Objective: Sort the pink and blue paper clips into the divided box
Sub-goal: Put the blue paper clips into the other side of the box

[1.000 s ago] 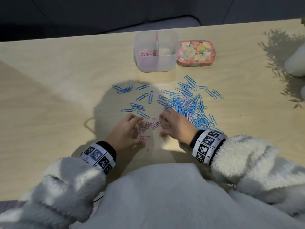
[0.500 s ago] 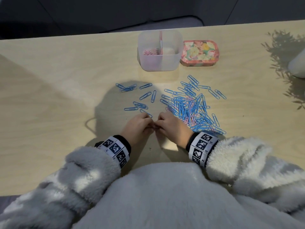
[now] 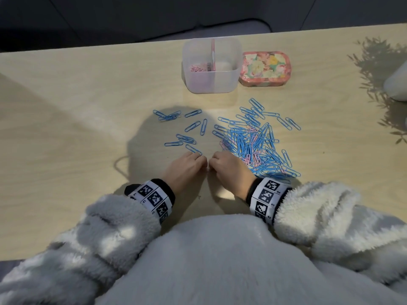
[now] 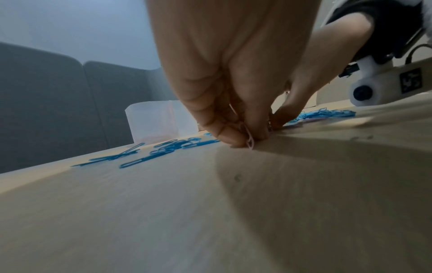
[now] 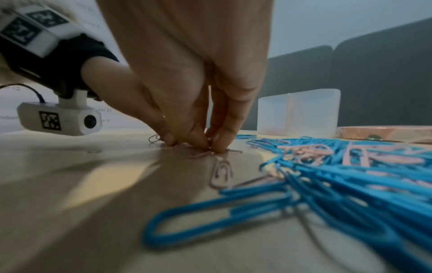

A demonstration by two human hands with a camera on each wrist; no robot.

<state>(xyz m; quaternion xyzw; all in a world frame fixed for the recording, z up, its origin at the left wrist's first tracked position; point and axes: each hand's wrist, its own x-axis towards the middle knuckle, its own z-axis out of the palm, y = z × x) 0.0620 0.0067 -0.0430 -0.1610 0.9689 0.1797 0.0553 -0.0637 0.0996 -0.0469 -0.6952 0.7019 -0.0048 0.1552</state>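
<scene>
My left hand (image 3: 200,161) and right hand (image 3: 214,162) meet fingertip to fingertip on the table, near its front edge. In the left wrist view the left hand (image 4: 245,137) pinches a small bunch of pink paper clips (image 4: 249,141) that stands on the wood. The right hand (image 5: 198,143) has its curled fingertips closed on more pink clips (image 5: 202,153) lying flat. One pink clip (image 5: 222,173) lies loose just in front. A heap of blue clips (image 3: 253,144) mixed with some pink lies right of the hands. The clear divided box (image 3: 211,84) stands at the back, with pink clips (image 3: 197,68) in its left compartment.
Several single blue clips (image 3: 189,126) lie scattered ahead of the left hand. A floral tin (image 3: 265,69) sits against the box's right side. A white object (image 3: 396,84) stands at the table's far right edge, among leaf shadows.
The hands have drawn together from either side of the small pink group. The pink clips that lay spread between them are now bunched under the fingertips.
</scene>
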